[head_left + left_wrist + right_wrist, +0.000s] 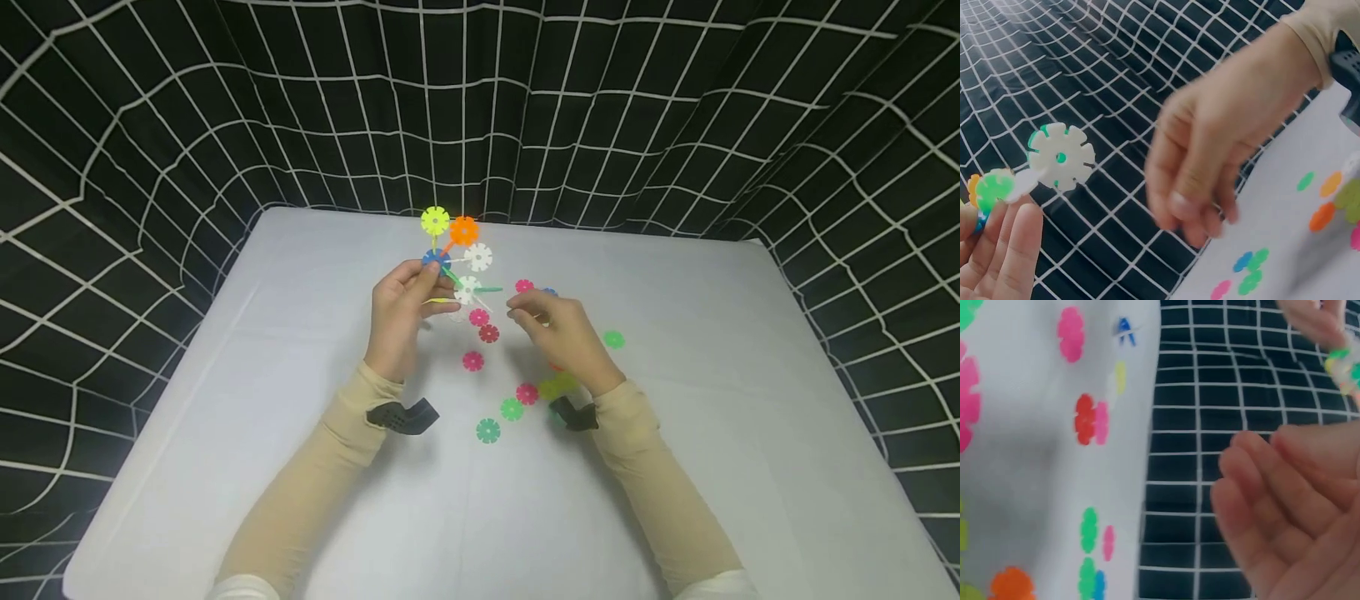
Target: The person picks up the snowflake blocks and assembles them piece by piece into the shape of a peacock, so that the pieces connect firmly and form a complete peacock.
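My left hand pinches a blue notched disc between thumb and fingers. It belongs to a joined cluster of plastic snowflake discs held above the table. Yellow, orange and white discs stick out from the blue one. A green disc seen edge-on links it to another white disc, which in the left wrist view shows its flat face with green behind. To the right of the cluster hovers my right hand, apart from it, its fingers loosely bent with nothing visible between them.
Loose discs lie on the white table: several pink ones, greens, a lone green disc at the right, and yellow ones partly under my right wrist. A black curtain with a white grid surrounds the table's back and sides.
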